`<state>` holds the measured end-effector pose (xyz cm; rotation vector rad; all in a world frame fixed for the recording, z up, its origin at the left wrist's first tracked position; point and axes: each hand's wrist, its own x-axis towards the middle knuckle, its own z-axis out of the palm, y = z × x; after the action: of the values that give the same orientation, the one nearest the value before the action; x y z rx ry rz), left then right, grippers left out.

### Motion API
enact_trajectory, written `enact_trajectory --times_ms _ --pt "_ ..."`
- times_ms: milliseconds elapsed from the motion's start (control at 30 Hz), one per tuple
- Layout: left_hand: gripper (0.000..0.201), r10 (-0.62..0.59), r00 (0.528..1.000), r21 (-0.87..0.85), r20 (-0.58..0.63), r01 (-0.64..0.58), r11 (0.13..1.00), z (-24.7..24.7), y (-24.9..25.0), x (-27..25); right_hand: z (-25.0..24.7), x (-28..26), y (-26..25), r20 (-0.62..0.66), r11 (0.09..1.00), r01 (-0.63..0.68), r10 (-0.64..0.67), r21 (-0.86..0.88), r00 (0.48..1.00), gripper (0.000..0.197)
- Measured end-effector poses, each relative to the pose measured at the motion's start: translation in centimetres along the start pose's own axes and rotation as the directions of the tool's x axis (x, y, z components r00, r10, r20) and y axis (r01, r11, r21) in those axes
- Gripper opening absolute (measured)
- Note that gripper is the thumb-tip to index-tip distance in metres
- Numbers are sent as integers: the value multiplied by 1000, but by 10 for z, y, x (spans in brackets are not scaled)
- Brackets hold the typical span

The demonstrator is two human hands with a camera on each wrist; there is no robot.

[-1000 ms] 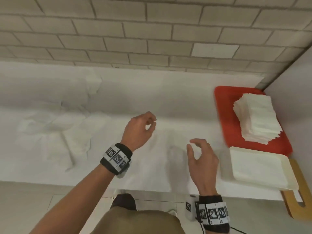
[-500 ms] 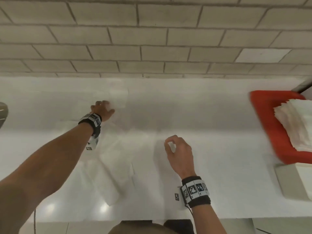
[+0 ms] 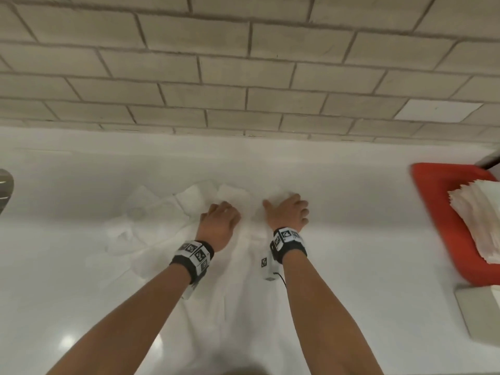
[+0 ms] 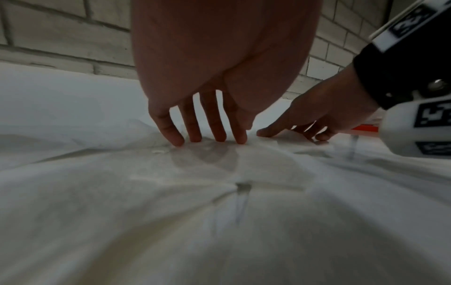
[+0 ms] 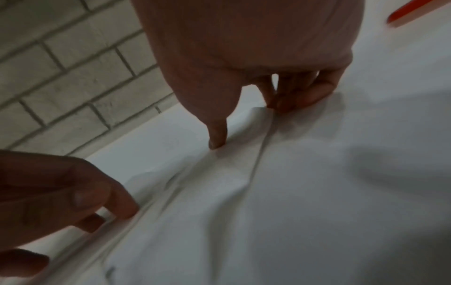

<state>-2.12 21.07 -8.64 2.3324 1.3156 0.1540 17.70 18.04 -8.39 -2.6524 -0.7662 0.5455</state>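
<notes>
A white cloth (image 3: 216,307) lies rumpled on the white counter (image 3: 365,266), bunched at its far left. My left hand (image 3: 220,220) is on the cloth's far part; in the left wrist view its straight fingers (image 4: 175,138) press their tips into the fabric (image 4: 219,212). Just to its right, my right hand (image 3: 286,212) rests on the cloth's far edge. In the right wrist view the thumb (image 5: 217,142) points down onto the cloth (image 5: 292,192), and the bent fingers (image 5: 292,98) touch its edge. Neither hand lifts the cloth.
A red tray (image 3: 438,212) with a stack of white napkins (image 3: 479,220) stands at the right. A cream tray (image 3: 476,312) sits in front of it. The tiled wall (image 3: 243,77) closes the back. A metal object (image 3: 5,190) shows at the left edge.
My left hand came back from its far-left reach, bringing the cloth toward the middle. My right hand moved forward onto the cloth's edge. Both hands now sit side by side.
</notes>
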Motion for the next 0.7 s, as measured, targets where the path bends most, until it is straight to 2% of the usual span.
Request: enact_trajectory --times_ms 67,100,167,233,300,433,467,567,667,700 --pt "20 -16 1000 14 -15 16 1000 -7 4 10 2 13 -6 46 999 14 -13 -42 999 84" --pt "27 -39 999 11 -26 39 999 -12 4 18 1 18 -7 89 999 23 -19 -43 996 75" --pt "55 -125 992 5 -11 125 992 -24 1 38 -5 25 -3 164 998 71 -69 -1 984 65" --pt "84 -218 974 39 57 216 976 -34 -2 59 -20 24 7 173 975 149 -177 162 969 59" --pt "92 -292 949 54 123 287 956 -39 -4 77 -40 14 21 98 909 185 -237 374 967 51" --pt "85 -346 922 -121 171 368 922 -36 -11 93 -90 -28 37 -38 698 212 -256 684 966 24" --pt "76 -325 932 -162 157 349 923 -34 -11 93 -102 -41 38 -46 645 221 -276 731 960 20" --pt "28 -251 966 -336 59 256 906 -35 -3 84 -129 -73 43 -21 545 233 -366 806 930 22" --pt "52 -151 988 -534 -38 107 839 -50 21 65 -131 -91 44 32 516 166 -352 840 935 26" --pt "54 -119 991 -601 -60 59 797 -59 34 54 -128 -95 42 39 510 140 -325 849 945 31"
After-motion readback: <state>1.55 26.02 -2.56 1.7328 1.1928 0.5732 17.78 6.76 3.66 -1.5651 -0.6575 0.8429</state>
